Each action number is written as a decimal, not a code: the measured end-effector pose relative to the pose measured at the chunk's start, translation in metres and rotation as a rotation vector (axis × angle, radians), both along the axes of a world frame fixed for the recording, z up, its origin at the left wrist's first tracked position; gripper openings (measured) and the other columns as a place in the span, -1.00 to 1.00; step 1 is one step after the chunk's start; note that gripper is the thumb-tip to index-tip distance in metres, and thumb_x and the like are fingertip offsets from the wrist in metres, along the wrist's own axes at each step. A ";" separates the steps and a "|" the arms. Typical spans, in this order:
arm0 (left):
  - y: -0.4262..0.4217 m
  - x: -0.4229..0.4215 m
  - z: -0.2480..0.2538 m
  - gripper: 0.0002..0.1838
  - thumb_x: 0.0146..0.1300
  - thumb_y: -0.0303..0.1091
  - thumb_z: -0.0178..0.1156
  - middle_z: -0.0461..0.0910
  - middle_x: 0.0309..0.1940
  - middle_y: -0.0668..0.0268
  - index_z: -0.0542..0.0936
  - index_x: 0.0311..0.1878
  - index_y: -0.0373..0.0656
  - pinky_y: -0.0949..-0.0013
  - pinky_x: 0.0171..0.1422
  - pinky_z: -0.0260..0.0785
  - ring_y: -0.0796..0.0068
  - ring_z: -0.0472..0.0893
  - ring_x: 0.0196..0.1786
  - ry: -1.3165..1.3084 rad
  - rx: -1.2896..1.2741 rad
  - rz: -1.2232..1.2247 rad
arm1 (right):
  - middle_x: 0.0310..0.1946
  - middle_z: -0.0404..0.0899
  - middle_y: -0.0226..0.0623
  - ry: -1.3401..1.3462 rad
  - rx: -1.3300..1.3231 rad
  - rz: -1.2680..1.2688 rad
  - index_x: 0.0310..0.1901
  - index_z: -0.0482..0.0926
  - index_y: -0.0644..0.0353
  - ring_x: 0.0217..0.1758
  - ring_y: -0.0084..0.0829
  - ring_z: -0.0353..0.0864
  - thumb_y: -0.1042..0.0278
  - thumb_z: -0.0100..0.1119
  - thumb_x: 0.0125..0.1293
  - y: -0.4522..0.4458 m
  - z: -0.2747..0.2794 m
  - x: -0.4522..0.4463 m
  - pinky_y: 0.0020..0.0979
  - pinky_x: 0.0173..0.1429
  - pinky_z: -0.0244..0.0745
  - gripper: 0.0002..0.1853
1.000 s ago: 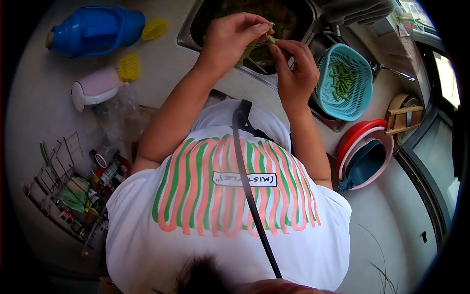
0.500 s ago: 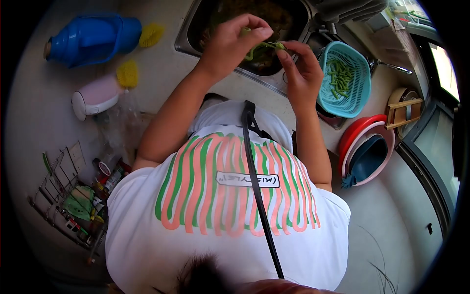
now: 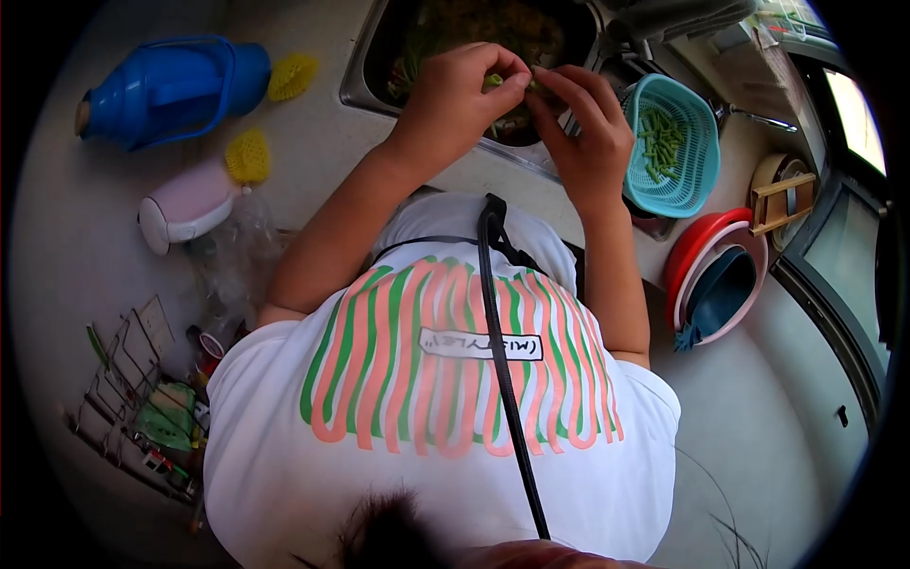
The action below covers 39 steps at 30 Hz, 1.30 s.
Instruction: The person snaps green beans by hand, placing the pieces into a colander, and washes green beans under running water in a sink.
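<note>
Over the sink point(image 3: 358, 87), my left hand point(image 3: 453, 100) is closed in a pinch, with a green bean point(image 3: 493, 82) showing between thumb and forefinger. My right hand point(image 3: 590, 128) pinches at the same bean, its fingertips almost touching the left ones. Most of the bean is hidden behind my fingers. Dark, leafy scraps point(image 3: 408, 71) lie in the basin, too dim to make out well. To the right of my right hand, a turquoise plastic basket point(image 3: 700, 180) holds several short green bean pieces point(image 3: 660, 142).
A blue thermos flask point(image 3: 175, 90), yellow scrubbers point(image 3: 292, 76) and a pink-and-white appliance point(image 3: 185, 207) stand to the left. On the right are nested red and pink basins point(image 3: 684, 256) with a dark blue container point(image 3: 722, 289). A wire rack point(image 3: 114, 379) is at lower left.
My hands have come closer together. The thin green strand stretched between them before is now mostly hidden by my fingers. The view has shifted slightly.
</note>
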<state>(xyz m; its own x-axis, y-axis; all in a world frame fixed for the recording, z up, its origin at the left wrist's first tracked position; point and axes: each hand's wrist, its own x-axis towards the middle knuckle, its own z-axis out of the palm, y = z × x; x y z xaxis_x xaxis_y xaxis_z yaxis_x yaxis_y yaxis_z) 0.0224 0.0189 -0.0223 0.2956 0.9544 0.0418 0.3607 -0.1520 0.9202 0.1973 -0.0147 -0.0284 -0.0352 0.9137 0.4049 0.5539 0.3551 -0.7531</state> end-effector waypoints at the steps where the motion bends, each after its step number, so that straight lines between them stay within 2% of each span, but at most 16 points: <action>1: 0.000 -0.001 0.000 -0.80 0.39 -0.31 0.30 0.70 -0.28 0.29 0.68 -0.09 -0.27 0.45 -0.16 0.45 0.58 0.62 -0.25 -0.005 -0.006 -0.011 | -0.16 0.65 -0.28 -0.010 0.016 -0.004 -0.11 0.72 0.17 -0.30 -0.33 0.68 0.55 0.43 0.19 0.000 -0.001 0.000 -0.41 -0.27 0.59 -0.78; 9: -0.003 -0.004 0.000 -0.78 0.45 -0.29 0.22 0.67 -0.26 0.25 0.62 -0.07 -0.28 0.40 -0.13 0.46 0.46 0.64 -0.24 0.013 -0.038 -0.102 | -0.22 0.66 -0.27 -0.001 0.010 -0.017 -0.14 0.71 0.22 -0.35 -0.41 0.70 0.58 0.40 0.22 -0.008 -0.007 -0.003 -0.46 -0.30 0.61 -0.82; 12: -0.004 -0.001 -0.012 -0.78 0.46 -0.28 0.21 0.65 -0.27 0.25 0.61 -0.07 -0.28 0.37 -0.11 0.45 0.43 0.63 -0.25 0.041 0.061 -0.048 | -0.16 0.66 -0.25 0.167 -0.090 -0.035 -0.11 0.70 0.30 -0.27 -0.46 0.74 0.59 0.35 0.28 -0.015 -0.011 -0.004 -0.47 -0.24 0.66 -0.84; 15: 0.002 -0.009 -0.032 -0.77 0.47 -0.25 0.21 0.66 -0.26 0.26 0.62 -0.07 -0.26 0.36 -0.09 0.45 0.44 0.62 -0.24 0.064 0.084 0.038 | -0.06 0.65 -0.19 0.479 -0.155 -0.024 -0.06 0.69 0.39 -0.12 -0.41 0.76 0.59 0.29 0.36 -0.022 -0.010 -0.001 -0.46 -0.09 0.71 -0.84; 18: 0.006 -0.019 -0.035 -0.76 0.47 -0.22 0.21 0.66 -0.25 0.27 0.62 -0.08 -0.24 0.38 -0.08 0.45 0.48 0.62 -0.22 0.052 -0.051 0.022 | 0.03 0.62 -0.14 0.684 -0.255 0.002 -0.02 0.68 0.43 -0.01 -0.31 0.76 0.56 0.25 0.41 -0.027 -0.003 0.009 -0.42 0.06 0.71 -0.82; 19: 0.006 -0.019 -0.035 -0.76 0.45 -0.23 0.23 0.66 -0.25 0.30 0.62 -0.05 -0.23 0.40 -0.07 0.44 0.51 0.60 -0.21 0.029 -0.048 0.012 | 0.06 0.62 -0.12 0.688 -0.251 0.007 0.04 0.66 0.41 0.03 -0.28 0.75 0.52 0.25 0.42 -0.031 -0.007 0.017 -0.38 0.15 0.68 -0.78; 22: 0.005 -0.019 -0.036 -0.75 0.41 -0.25 0.30 0.65 -0.25 0.39 0.63 0.03 -0.18 0.46 -0.05 0.42 0.61 0.56 -0.19 -0.038 -0.042 -0.014 | 0.07 0.63 -0.13 0.780 -0.197 -0.061 0.07 0.66 0.38 0.05 -0.28 0.75 0.52 0.26 0.41 -0.038 -0.008 0.033 -0.37 0.17 0.67 -0.76; 25: 0.002 -0.017 -0.024 -0.57 0.36 -0.32 0.34 0.62 -0.24 0.46 0.52 0.25 -0.13 0.50 -0.04 0.41 0.63 0.54 -0.19 -0.084 -0.110 -0.078 | 0.07 0.66 -0.19 0.488 -0.111 -0.454 0.09 0.68 0.25 0.02 -0.34 0.75 0.43 0.30 0.41 -0.049 -0.011 0.064 -0.45 0.13 0.64 -0.74; 26: 0.001 -0.018 -0.023 -0.52 0.36 -0.37 0.31 0.61 -0.22 0.44 0.45 0.31 -0.12 0.51 -0.03 0.40 0.63 0.53 -0.18 -0.098 -0.122 -0.097 | 0.08 0.66 -0.20 0.335 -0.086 -0.611 0.09 0.68 0.23 -0.01 -0.35 0.74 0.40 0.31 0.41 -0.053 -0.012 0.074 -0.47 0.11 0.63 -0.74; 28: -0.001 -0.018 -0.023 -0.40 0.35 -0.46 0.27 0.59 -0.19 0.42 0.30 0.41 -0.10 0.52 -0.02 0.40 0.62 0.52 -0.17 -0.126 -0.146 -0.136 | 0.06 0.68 -0.23 -0.068 -0.034 -0.732 0.10 0.69 0.21 -0.04 -0.40 0.73 0.36 0.33 0.40 -0.060 -0.024 0.098 -0.48 0.08 0.61 -0.72; 29: -0.001 -0.018 -0.025 -0.42 0.35 -0.50 0.21 0.58 -0.14 0.37 0.26 0.39 -0.10 0.52 -0.01 0.39 0.61 0.52 -0.14 -0.171 -0.151 -0.161 | 0.05 0.69 -0.25 -0.271 -0.007 -0.784 0.10 0.69 0.20 -0.05 -0.42 0.72 0.34 0.34 0.39 -0.061 -0.028 0.103 -0.48 0.06 0.60 -0.72; 32: 0.001 -0.019 -0.033 -0.46 0.32 -0.64 0.06 0.54 -0.01 0.24 0.15 0.30 -0.10 0.50 0.06 0.37 0.56 0.50 -0.06 -0.340 -0.195 -0.245 | -0.03 0.72 -0.28 -0.327 0.007 -0.757 0.09 0.69 0.20 -0.04 -0.46 0.70 0.33 0.36 0.38 -0.058 -0.030 0.100 -0.48 0.03 0.59 -0.71; 34: 0.003 -0.020 -0.036 -0.51 0.29 -0.72 -0.04 0.49 0.07 0.15 0.11 0.20 -0.07 0.49 0.14 0.35 0.53 0.49 0.02 -0.503 -0.262 -0.316 | -0.09 0.73 -0.31 0.337 -0.224 -0.562 0.07 0.69 0.22 -0.06 -0.52 0.69 0.33 0.36 0.38 -0.050 -0.024 0.078 -0.50 -0.01 0.57 -0.72; 37: 0.005 -0.015 -0.039 -0.51 0.20 -0.76 0.02 0.42 0.10 0.08 0.10 0.07 -0.08 0.31 0.24 0.40 0.38 0.50 0.06 -0.659 -0.336 -0.335 | -0.21 0.70 -0.36 0.364 -0.285 -0.185 0.09 0.63 0.26 -0.21 -0.61 0.64 0.47 0.33 0.37 -0.032 -0.008 0.033 -0.56 -0.12 0.53 -0.72; 38: 0.004 -0.011 -0.039 -0.49 0.19 -0.76 0.01 0.41 0.11 0.09 0.10 0.10 -0.09 0.32 0.25 0.39 0.38 0.49 0.08 -0.670 -0.349 -0.299 | -0.23 0.64 -0.34 0.257 -0.301 0.133 0.08 0.62 0.21 -0.25 -0.53 0.63 0.52 0.35 0.32 -0.017 0.005 0.014 -0.50 -0.18 0.52 -0.70; 39: 0.001 -0.005 -0.040 -0.47 0.19 -0.77 0.01 0.40 0.12 0.10 0.10 0.12 -0.09 0.32 0.27 0.38 0.38 0.49 0.10 -0.683 -0.361 -0.259 | -0.19 0.57 -0.30 0.165 -0.238 0.215 0.06 0.63 0.13 -0.28 -0.41 0.62 0.56 0.35 0.27 -0.009 0.012 0.005 -0.42 -0.23 0.52 -0.68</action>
